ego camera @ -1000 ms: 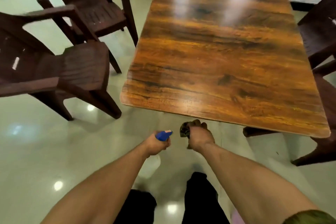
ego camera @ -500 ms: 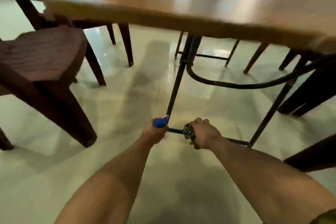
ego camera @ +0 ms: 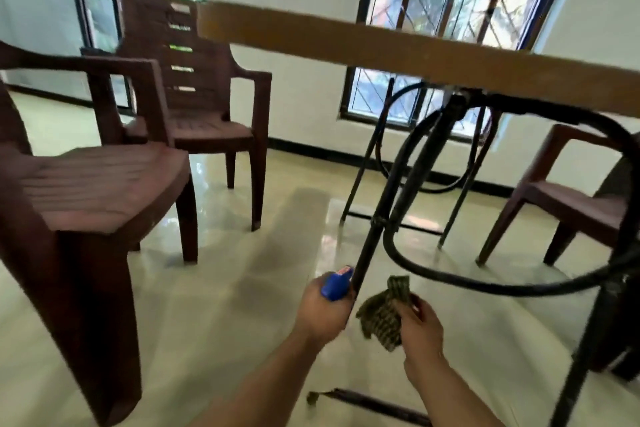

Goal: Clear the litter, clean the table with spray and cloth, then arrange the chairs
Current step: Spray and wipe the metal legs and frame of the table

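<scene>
We see the left hand (ego camera: 323,310) gripping the spray (ego camera: 336,285), the right hand (ego camera: 420,322) pinching the cloth (ego camera: 382,312); beyond them, chairs (ego camera: 104,184) unarranged.

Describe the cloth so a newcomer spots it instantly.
Start at the wooden table and follow its nearest black metal leg down to the two hands. The cloth hangs from the right hand: crumpled olive-and-black check, unlike the blue spray bottle opposite.

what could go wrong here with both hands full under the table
1. The table edge hangs just above eye level; rising quickly might bump the head.
2. The left hand, gripping the spray bottle, sits against the table leg and may knock it.
3. The cloth dangles loosely from the right hand and might drop.
</scene>
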The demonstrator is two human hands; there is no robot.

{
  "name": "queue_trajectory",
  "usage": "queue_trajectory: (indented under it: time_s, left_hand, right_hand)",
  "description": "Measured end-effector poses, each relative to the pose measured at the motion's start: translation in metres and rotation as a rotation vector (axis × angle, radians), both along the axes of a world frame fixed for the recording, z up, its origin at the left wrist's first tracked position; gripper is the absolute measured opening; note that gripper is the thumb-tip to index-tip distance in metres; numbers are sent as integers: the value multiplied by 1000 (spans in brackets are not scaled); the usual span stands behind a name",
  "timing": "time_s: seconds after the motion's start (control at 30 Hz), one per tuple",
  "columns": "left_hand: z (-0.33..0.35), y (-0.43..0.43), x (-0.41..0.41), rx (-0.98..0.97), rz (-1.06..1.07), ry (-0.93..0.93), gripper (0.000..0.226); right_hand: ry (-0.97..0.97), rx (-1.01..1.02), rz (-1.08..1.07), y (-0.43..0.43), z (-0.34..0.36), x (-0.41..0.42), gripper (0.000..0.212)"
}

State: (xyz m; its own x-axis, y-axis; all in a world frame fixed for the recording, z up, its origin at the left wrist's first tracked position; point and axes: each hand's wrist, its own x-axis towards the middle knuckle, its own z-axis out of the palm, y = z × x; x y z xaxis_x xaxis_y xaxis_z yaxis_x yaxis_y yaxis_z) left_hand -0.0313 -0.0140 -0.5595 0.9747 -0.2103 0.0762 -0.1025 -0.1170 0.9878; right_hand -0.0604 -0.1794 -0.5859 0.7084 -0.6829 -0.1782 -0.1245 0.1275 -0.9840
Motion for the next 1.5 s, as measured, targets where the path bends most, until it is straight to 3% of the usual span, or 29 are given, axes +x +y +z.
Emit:
queue_trajectory:
  time_s: [0.1, 0.23, 0.4, 0.53, 0.67, 0.77, 0.83, 1.0, 1.07, 1.13, 1.27, 1.33, 1.43, 1.5]
  left_hand:
    - [26, -16, 8, -70, 42, -80, 21]
    - [43, -28, 0, -175, 100, -107, 20]
    - [45, -31, 1, -171, 102, -118, 16]
    - [42, -29, 7, -143, 147, -152, 15]
    - [31, -18, 9, -176, 160, -104, 15]
    - [19, -4, 6, -152, 135, -67, 8]
    - [9, 4, 2, -115, 123, -50, 15]
    - [-16, 23, 2, -45, 97, -17, 15]
    - [-27, 28, 1, 24, 71, -3, 5]
    - [-36, 31, -1, 69, 56, 4, 6]
    - [-51, 34, -12, 143, 28, -13, 22]
    - [-59, 34, -16, 152, 16, -5, 28]
    - [-66, 34, -19, 147, 3, 31, 17]
    - [-73, 32, -24, 141, 2, 45, 17]
  right_hand:
    - [-181, -230, -122, 4, 51, 8, 20]
    - [-234, -626, -112, -4, 76, -1, 52]
    - [-443, -993, -110, 1, 117, -13, 32]
    - [-683, -1553, -215, 7, 141, -4, 36]
    - [-629, -1836, -306, 16, 139, 24, 38]
    - [-441, -1844, -125, 14, 91, 35, 37]
    - [-310, -1787, 23, 12, 67, 32, 49]
    - [-458, -1658, -47, 26, 104, 30, 44]
    - [-376, -1654, -44, 33, 103, 33, 42]
    - [-185, -1571, 135, 32, 77, 30, 41]
    - [78, -1570, 725, 23, 7, 13, 30]
    - [9, -1500, 675, 30, 16, 10, 20]
    - [-231, -1332, 218, 34, 51, 24, 30]
    - [-309, -1451, 105, 30, 55, 32, 38]
